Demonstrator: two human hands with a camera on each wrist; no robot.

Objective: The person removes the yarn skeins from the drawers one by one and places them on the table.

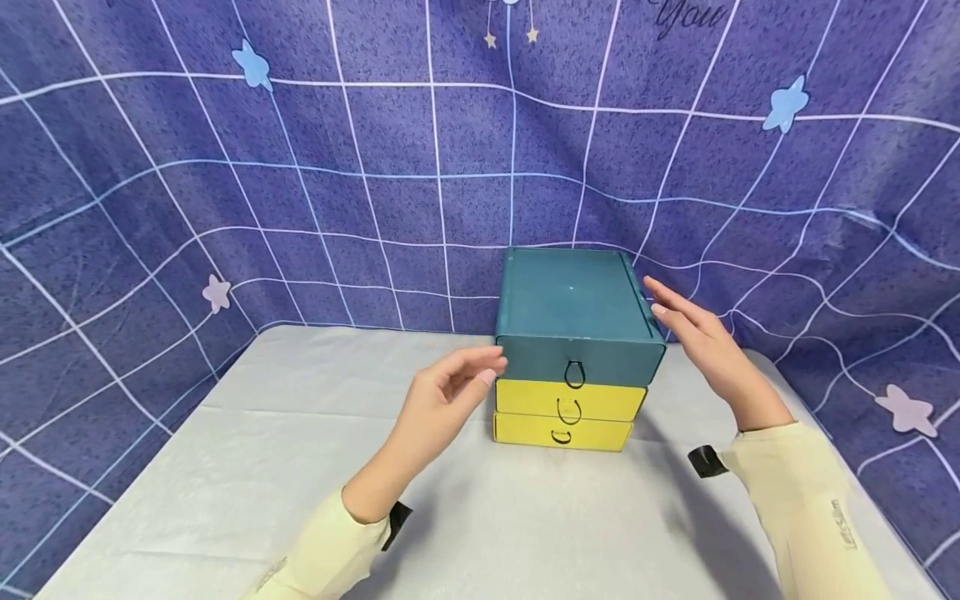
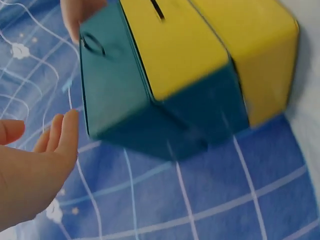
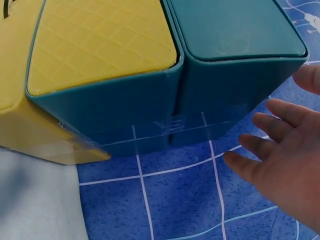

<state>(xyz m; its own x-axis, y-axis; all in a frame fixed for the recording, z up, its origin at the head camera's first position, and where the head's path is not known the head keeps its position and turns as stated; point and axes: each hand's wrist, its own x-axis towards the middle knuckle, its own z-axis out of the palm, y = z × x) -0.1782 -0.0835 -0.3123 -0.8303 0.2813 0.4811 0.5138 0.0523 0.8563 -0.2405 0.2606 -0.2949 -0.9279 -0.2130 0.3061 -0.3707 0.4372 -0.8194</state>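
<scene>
A stack of small drawers stands toward the back of the table, with a teal drawer box (image 1: 581, 300) on top and two yellow drawer fronts (image 1: 562, 429) below. Each front carries a black loop handle (image 1: 575, 375). My left hand (image 1: 450, 400) is at the left front corner of the teal box, fingers relaxed and holding nothing. On the other side, my right hand (image 1: 697, 333) is held beside the box's right edge with fingers extended. In the right wrist view, the fingers (image 3: 272, 122) spread near the teal side wall, and clear tape (image 3: 170, 127) crosses the boxes' sides.
A pale cloth (image 1: 300, 450) covers the table. Behind and around it hangs a blue-purple curtain (image 1: 375, 208) with a grid of lines and stars. Black straps (image 1: 707, 461) sit at the wrists, beside cream sleeves (image 1: 802, 492).
</scene>
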